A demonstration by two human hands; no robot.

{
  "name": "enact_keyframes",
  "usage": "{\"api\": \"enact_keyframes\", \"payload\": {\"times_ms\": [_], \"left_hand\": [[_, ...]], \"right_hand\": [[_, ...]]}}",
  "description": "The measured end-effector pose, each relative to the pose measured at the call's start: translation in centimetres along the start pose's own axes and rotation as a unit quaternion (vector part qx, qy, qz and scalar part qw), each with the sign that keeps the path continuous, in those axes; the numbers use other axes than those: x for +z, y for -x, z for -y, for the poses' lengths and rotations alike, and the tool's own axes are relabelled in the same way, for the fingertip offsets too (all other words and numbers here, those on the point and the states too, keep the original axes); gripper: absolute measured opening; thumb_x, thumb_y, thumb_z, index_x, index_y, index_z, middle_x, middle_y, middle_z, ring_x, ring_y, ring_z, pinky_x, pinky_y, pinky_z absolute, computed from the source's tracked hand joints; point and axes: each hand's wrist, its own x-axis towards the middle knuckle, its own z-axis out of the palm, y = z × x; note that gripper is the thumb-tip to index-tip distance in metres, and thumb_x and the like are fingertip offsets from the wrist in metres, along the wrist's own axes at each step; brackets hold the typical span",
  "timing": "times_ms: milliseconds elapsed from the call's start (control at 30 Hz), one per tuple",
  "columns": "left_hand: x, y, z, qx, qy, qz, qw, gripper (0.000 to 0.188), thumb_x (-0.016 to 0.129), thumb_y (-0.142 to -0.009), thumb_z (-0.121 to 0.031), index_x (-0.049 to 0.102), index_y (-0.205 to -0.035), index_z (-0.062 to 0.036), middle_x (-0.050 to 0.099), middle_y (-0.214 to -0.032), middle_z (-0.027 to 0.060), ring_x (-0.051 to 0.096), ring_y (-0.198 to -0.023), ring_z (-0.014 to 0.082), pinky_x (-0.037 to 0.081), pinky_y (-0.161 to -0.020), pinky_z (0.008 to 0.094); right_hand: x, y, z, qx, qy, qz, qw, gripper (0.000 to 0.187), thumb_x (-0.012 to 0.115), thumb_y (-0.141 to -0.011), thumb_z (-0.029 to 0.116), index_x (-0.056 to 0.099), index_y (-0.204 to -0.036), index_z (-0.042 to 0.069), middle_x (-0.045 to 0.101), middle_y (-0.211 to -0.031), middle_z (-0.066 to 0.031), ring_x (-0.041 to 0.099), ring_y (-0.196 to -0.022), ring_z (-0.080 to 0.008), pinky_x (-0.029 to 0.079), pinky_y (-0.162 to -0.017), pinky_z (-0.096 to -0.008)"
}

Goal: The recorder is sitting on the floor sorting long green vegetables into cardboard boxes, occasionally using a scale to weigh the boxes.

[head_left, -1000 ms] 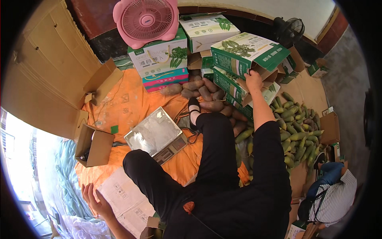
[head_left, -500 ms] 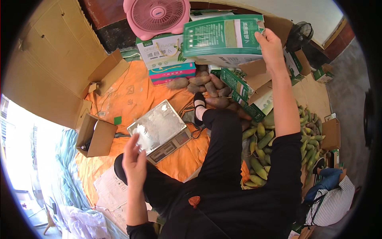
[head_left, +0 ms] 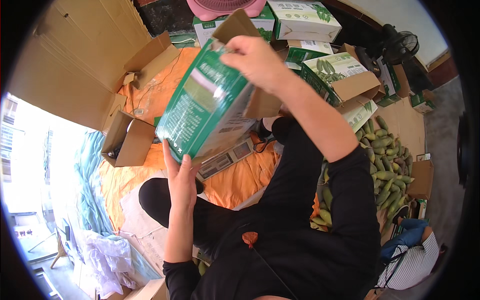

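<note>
A green and white cardboard box (head_left: 200,100) with its flaps open is held tilted in front of me. My right hand (head_left: 255,62) grips its upper edge near the open flap. At the lower end, my left hand (head_left: 181,177) is against the box with thumb and fingers around its corner. Beneath the box lies a scale; only its front panel (head_left: 227,159) shows, and the box hides most of the metal plate.
Green radishes (head_left: 387,165) lie heaped at the right. More printed boxes (head_left: 305,22) and a pink fan (head_left: 225,6) stand at the back, a black fan (head_left: 402,42) at the back right. An open brown carton (head_left: 137,142) sits left on the orange sheet. Another person (head_left: 412,255) is at the lower right.
My right hand has brought the box from the back toward the left and nearer, over the scale. My left hand, free before, now meets the box's lower end. The view has shifted slightly.
</note>
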Motion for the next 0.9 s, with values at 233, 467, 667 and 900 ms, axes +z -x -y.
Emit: {"api": "enact_keyframes", "payload": {"times_ms": [233, 467, 667, 900], "left_hand": [[-4.9, -4.1, 7.5, -0.197, 0.070, -0.219, 0.953, 0.072, 0.052, -0.095, -0.024, 0.005, -0.149, -0.0247, 0.011, -0.154, 0.0079, 0.019, -0.137, 0.0342, 0.024, -0.099, 0.0665], [-10.4, -3.4, 13.4, -0.141, 0.293, -0.261, 0.909, 0.047, 0.054, -0.092, -0.019, 0.037, -0.136, -0.0233, 0.029, -0.139, 0.0034, 0.034, -0.123, 0.0334, 0.032, -0.100, 0.0614], [-8.8, -0.8, 14.2, -0.166, 0.398, -0.253, 0.866, 0.030, 0.052, -0.088, -0.009, 0.049, -0.118, -0.0051, 0.051, -0.121, 0.0113, 0.043, -0.121, 0.0351, 0.038, -0.099, 0.0599], [-1.5, 0.4, 7.4, -0.016, -0.078, -0.022, 0.997, 0.026, 0.056, -0.088, -0.003, 0.058, -0.114, -0.0016, 0.060, -0.114, 0.0091, 0.057, -0.106, 0.0227, 0.044, -0.094, 0.0376]], "right_hand": [[11.8, 3.2, -2.3, 0.013, 0.018, 0.066, 0.998, 0.018, 0.062, -0.081, 0.015, 0.065, -0.090, -0.001, 0.068, -0.081, -0.0160, 0.066, -0.076, -0.0250, 0.051, -0.070, -0.0340], [14.3, 7.2, -9.0, -0.145, 0.315, 0.205, 0.916, 0.042, 0.073, -0.071, 0.018, 0.061, -0.112, 0.016, 0.063, -0.108, -0.0033, 0.051, -0.112, -0.0210, 0.034, -0.094, -0.0429], [12.0, 5.4, -12.3, -0.095, 0.455, 0.175, 0.868, 0.027, 0.070, -0.072, 0.019, 0.065, -0.099, 0.020, 0.063, -0.097, -0.0007, 0.055, -0.100, -0.0204, 0.036, -0.087, -0.0444], [10.7, 7.5, -14.3, -0.077, 0.466, 0.237, 0.849, 0.008, 0.062, -0.075, 0.013, 0.068, -0.078, 0.017, 0.062, -0.083, -0.0007, 0.056, -0.092, -0.0198, 0.038, -0.077, -0.0369]]}}
